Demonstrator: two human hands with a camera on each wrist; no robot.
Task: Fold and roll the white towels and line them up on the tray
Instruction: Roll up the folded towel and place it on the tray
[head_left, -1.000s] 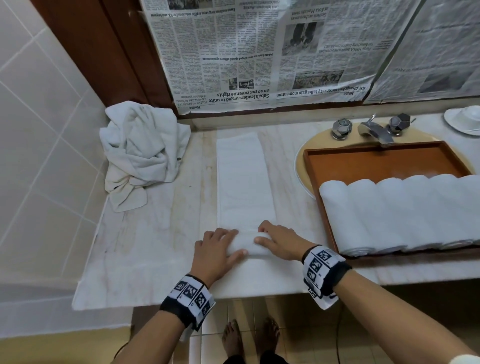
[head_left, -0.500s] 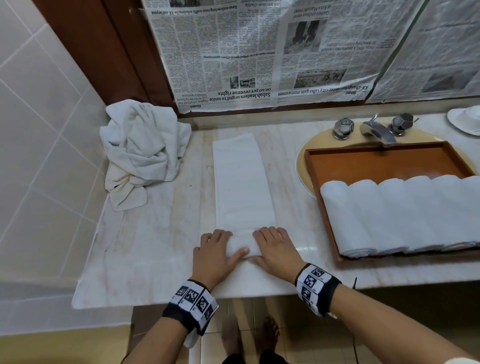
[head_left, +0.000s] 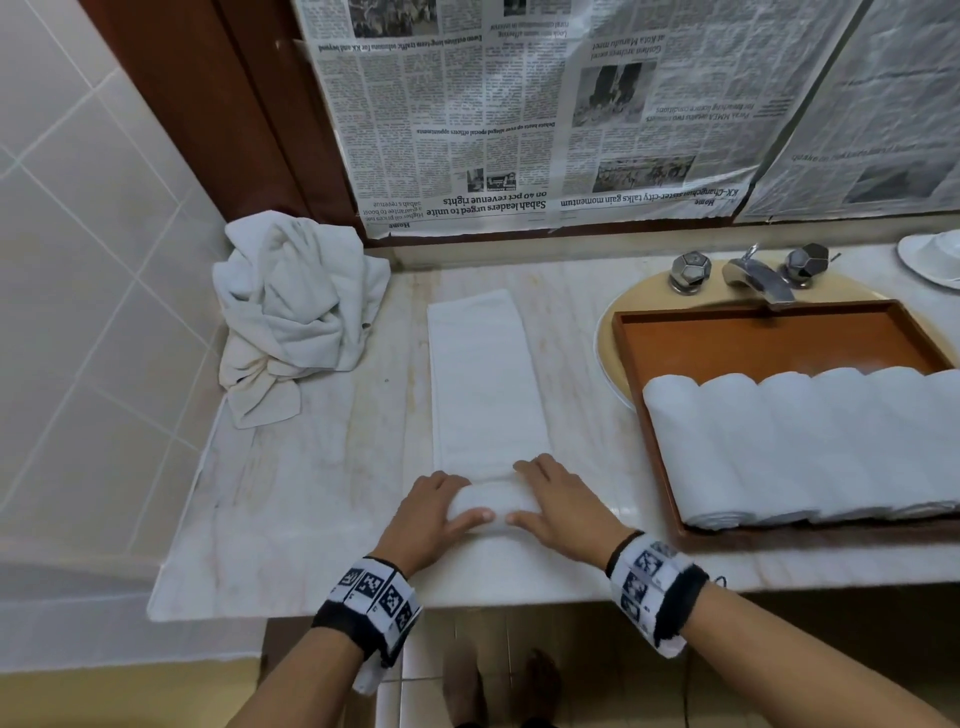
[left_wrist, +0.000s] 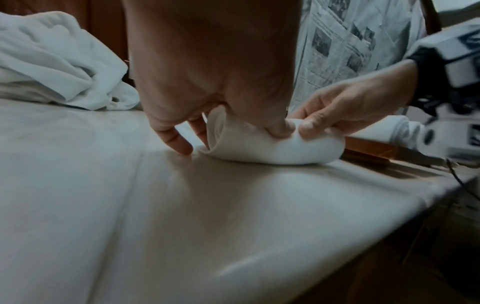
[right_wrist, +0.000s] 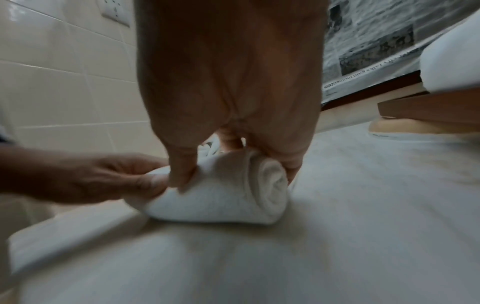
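Where pale wall tiles meet the marble counter, crumpled towels lie heaped. Left hand and right hand grasp the half-rolled towel. Rolled towels fill the wooden tray over the sink.

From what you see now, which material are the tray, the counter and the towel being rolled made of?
Tray: likely wood, smooth reddish-brown finish, possibly laminate. Counter: looks like polished marble or similar stone, pale with faint veins and a sheen. Towel: white terry cloth, seemingly cotton; the looped nap shows on the roll in the right wrist view.
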